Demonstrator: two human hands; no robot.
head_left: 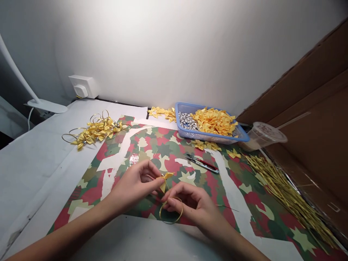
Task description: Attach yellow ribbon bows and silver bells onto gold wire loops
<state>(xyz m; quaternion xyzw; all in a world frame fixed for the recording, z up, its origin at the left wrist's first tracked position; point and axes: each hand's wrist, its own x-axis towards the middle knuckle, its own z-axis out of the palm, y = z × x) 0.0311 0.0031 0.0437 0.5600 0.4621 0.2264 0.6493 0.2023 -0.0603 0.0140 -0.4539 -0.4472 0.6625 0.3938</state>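
Note:
Between the thumb and fingers of my left hand is a small yellow ribbon bow, with a bit of silver, maybe a bell, at its top. My right hand pinches a gold wire that is bent into a ring below the fingertips. A thin length of the wire seems to run up from the right fingers toward the bow; the exact join is hidden. Both hands are close together above the camouflage-patterned sheet.
Finished-looking bows on wire loops lie at left. A blue basket holds yellow bows and silver bells. Thread snips rest mid-sheet. Gold wires lie at right beside a clear tub and cardboard. A lamp base stands left.

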